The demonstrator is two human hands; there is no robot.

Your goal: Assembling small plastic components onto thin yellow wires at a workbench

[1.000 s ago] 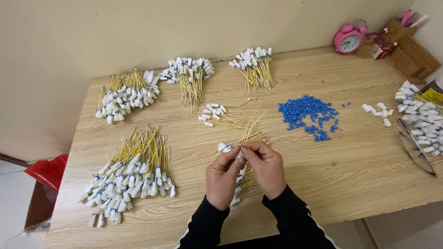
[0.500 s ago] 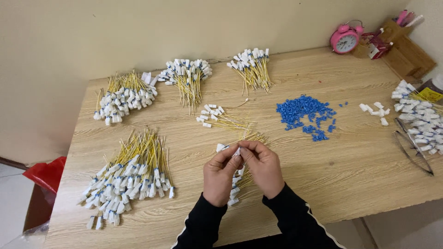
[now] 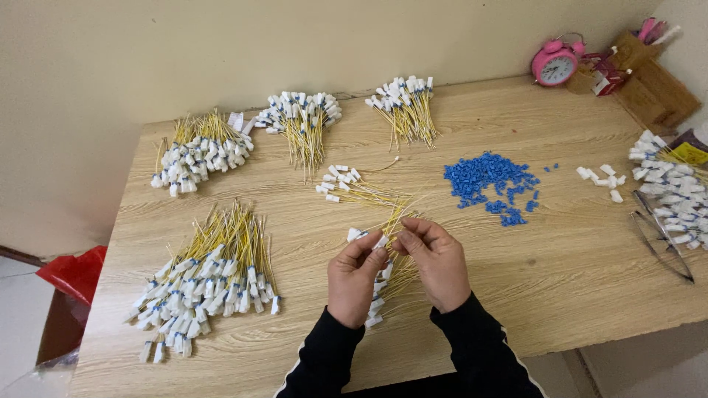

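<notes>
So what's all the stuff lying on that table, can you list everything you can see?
table: one, light wood, fills the view
bundles of wires: four big heaps, yellow with white ends, left and back
loose wires: a few, yellow and white, centre
blue bits: one pile, right of centre
white caps: a few, right
white-ended heap: one, right edge
tweezers: one pair, metal, right edge
alarm clock: one, pink, back right
cardboard box: one, brown, back right corner
red bag: one, on floor, left
left hand: pinching a white-ended wire
right hand: touching the same wire
</notes>
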